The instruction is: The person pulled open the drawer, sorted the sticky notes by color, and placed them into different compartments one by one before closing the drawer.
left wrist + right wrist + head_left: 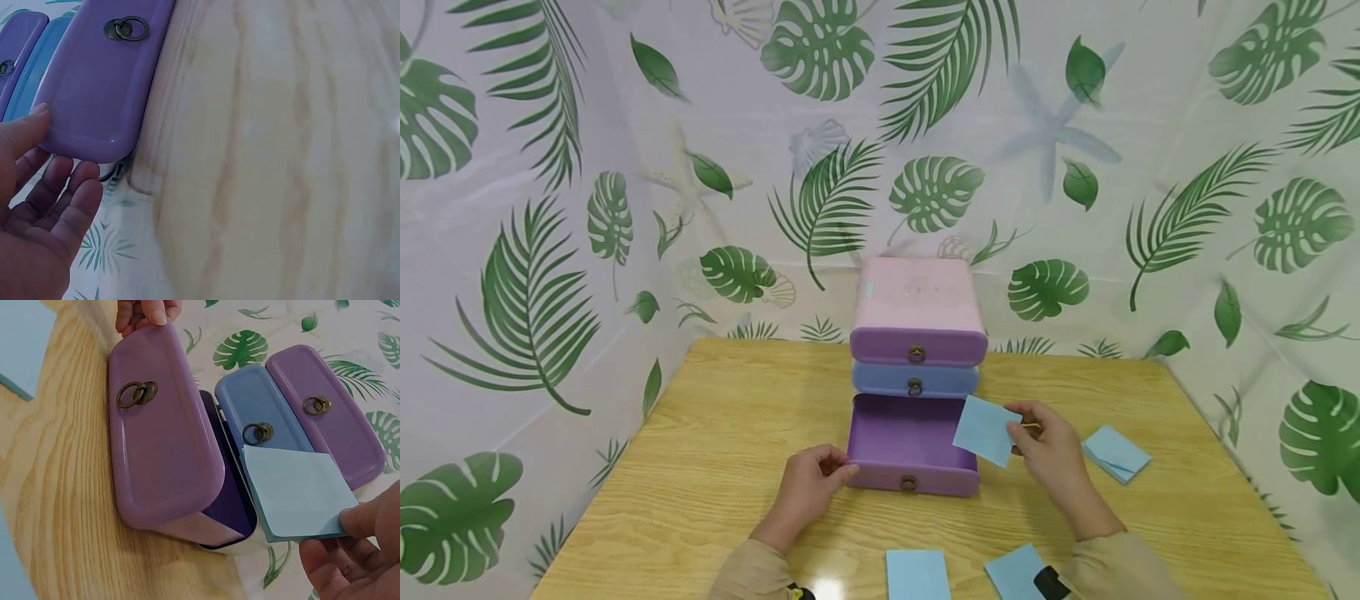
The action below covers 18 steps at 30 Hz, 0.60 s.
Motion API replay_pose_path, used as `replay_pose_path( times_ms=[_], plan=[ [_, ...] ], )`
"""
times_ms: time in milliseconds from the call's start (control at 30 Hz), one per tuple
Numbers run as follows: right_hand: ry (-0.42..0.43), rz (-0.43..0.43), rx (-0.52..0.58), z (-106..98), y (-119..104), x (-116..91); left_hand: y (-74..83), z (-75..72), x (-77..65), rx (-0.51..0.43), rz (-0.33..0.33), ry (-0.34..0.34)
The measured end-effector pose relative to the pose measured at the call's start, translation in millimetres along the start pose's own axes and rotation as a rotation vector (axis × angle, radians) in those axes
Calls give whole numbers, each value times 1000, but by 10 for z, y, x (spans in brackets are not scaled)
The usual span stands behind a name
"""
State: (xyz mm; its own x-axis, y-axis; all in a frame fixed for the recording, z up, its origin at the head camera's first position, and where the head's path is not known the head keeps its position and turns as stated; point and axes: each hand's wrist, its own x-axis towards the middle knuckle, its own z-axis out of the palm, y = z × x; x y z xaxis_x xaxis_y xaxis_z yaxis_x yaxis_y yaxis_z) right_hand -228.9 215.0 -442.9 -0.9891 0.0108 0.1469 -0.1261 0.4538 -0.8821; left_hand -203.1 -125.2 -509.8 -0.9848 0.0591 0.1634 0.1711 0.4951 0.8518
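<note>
A small chest of drawers [919,296] with a pink top stands on the table, its bottom purple drawer [880,477] pulled out. My left hand [808,492] holds that drawer by the left end of its front, thumb on the front edge and fingers around the corner. Between thumb and fingers my right hand [1051,450] pinches a thin stack of light blue sticky notes [987,429], held above the drawer's right side. The right wrist view shows several layers in this stack [300,494]. Bare purple bottom shows inside the drawer in the head view.
Another blue stack [1116,454] lies on the table to the right of my right hand. Two more, a left one [917,575] and a right one [1017,571], lie near the front edge. The blue middle drawer [880,377] and purple top drawer [880,346] are closed. Leaf-patterned cloth [940,192] hangs behind.
</note>
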Motion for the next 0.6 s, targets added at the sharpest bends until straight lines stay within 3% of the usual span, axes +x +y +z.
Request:
replay_pose_path(
  times_ms=[300, 600],
  plan=[
    [-45, -71, -33, 239, -115, 135, -17, -19, 10, -55, -33, -13],
    [-115, -77, -59, 500, -225, 149, -30, -43, -6, -90, -36, -31]
  ],
)
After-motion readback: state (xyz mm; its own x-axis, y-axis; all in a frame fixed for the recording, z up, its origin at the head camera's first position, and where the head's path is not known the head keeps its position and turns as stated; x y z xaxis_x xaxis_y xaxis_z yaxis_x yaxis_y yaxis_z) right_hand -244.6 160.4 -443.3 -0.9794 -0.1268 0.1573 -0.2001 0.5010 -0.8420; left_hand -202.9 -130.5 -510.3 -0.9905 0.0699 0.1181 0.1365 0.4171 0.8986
